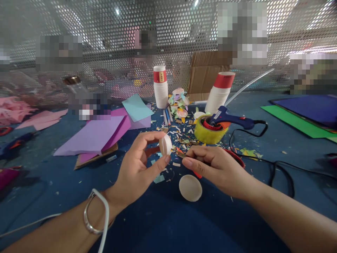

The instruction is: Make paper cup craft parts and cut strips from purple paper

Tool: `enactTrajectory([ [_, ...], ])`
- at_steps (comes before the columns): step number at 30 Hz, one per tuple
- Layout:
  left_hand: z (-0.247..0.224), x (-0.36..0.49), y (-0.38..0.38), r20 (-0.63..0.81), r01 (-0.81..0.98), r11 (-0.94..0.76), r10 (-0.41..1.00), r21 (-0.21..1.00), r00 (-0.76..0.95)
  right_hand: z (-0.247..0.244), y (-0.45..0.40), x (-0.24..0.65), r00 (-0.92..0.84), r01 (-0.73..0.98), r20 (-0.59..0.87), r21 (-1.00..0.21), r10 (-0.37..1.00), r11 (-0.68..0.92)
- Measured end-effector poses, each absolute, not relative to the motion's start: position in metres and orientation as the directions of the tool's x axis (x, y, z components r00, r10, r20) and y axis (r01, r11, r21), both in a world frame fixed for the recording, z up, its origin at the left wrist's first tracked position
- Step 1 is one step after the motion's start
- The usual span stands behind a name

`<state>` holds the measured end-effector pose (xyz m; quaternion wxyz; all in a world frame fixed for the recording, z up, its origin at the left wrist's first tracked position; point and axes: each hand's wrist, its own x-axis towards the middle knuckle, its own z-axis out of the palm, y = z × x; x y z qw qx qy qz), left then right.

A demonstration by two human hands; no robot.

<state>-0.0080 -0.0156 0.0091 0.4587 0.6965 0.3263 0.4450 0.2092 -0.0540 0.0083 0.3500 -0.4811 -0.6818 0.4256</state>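
Nearest, a pale disc lies on the table; beyond, the left hand pinches a white rounded piece, while the right hand grips perhaps scissors just beside it, close work wanting steady fingers; farther right sits a glue gun.

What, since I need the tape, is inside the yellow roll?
Inside the yellow roll is a red thing, partly covered by the glue gun; the bottom is hidden.

No lettering can be read on the gold label of a red-and-white paper cup topping a stack, nor on the white label of a blue glue gun, both too small to make out.
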Motion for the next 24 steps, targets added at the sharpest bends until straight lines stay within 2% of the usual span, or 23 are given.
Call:
enactTrajectory([
  [13, 0.0049, 0.0002, -0.0223, 0.251, -0.022, -0.260, 0.902, 0.965, 0.351, 0.0102, -0.0565, 0.2046, -0.305, 0.383, 0.088, -0.900, 0.948, 0.207],
  [24, 0.0066, 0.0024, -0.0245, 0.283, -0.056, -0.280, 0.901, 0.958, 0.328, 0.0100, -0.0569, 0.2041, -0.286, 0.393, 0.138, -0.886, 0.948, 0.247],
])
